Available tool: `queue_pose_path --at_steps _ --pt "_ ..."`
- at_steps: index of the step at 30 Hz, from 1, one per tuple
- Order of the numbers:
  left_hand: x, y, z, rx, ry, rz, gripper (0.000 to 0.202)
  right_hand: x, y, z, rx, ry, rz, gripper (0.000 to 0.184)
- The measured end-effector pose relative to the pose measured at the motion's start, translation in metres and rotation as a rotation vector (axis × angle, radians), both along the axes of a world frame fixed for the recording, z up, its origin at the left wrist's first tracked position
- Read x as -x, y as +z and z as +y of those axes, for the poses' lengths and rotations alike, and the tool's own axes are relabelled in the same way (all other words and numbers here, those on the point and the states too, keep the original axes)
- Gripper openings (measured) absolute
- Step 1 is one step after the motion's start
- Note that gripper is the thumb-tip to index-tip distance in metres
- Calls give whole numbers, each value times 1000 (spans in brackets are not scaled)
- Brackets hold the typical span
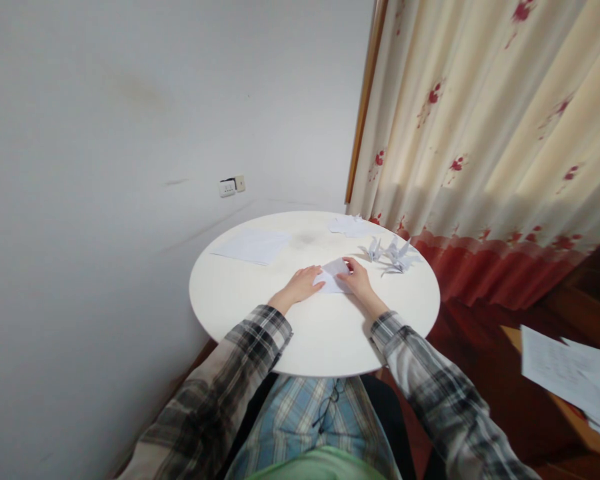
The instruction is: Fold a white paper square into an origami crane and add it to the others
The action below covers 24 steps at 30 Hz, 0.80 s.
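A small folded piece of white paper [333, 276] lies on the round white table [325, 340] in front of me. My left hand [304, 283] rests flat with its fingers stretched out, touching the paper's left edge. At the right side, my right hand [355, 275] pinches the paper's edge between thumb and fingers, and a flap there appears slightly raised. Several folded paper cranes [397, 255] stand close together just beyond my right hand.
Flat white sheets [255, 245] lie at the table's far left. More paper pieces [353, 225] are near its far edge. A wall with a socket [227, 189] rises behind, and a flowered curtain [480, 133] hangs right. Printed papers [570, 373] lie on wooden furniture at lower right.
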<state>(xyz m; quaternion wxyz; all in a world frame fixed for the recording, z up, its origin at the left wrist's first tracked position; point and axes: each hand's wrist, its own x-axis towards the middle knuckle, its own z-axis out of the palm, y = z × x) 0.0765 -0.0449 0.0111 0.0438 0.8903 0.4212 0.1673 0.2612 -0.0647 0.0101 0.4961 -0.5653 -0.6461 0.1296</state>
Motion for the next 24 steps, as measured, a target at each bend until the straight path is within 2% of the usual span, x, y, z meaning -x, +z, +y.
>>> queue_pose_path --at_steps 3,7,12,18,24 --pt "0 2 0 -13 -24 -47 39 5 5 -7 -38 166 -45 27" --pt "0 3 2 15 -19 -139 28 9 5 -12 -53 281 -94 31" --pt "1 -1 6 23 21 -142 34 10 4 -16 -22 382 -138 32" --pt "2 -9 14 -58 -54 -113 33 10 5 -18 15 455 -134 29" --pt "2 -10 14 -80 -65 -96 34 10 6 -18 1 473 -121 25"
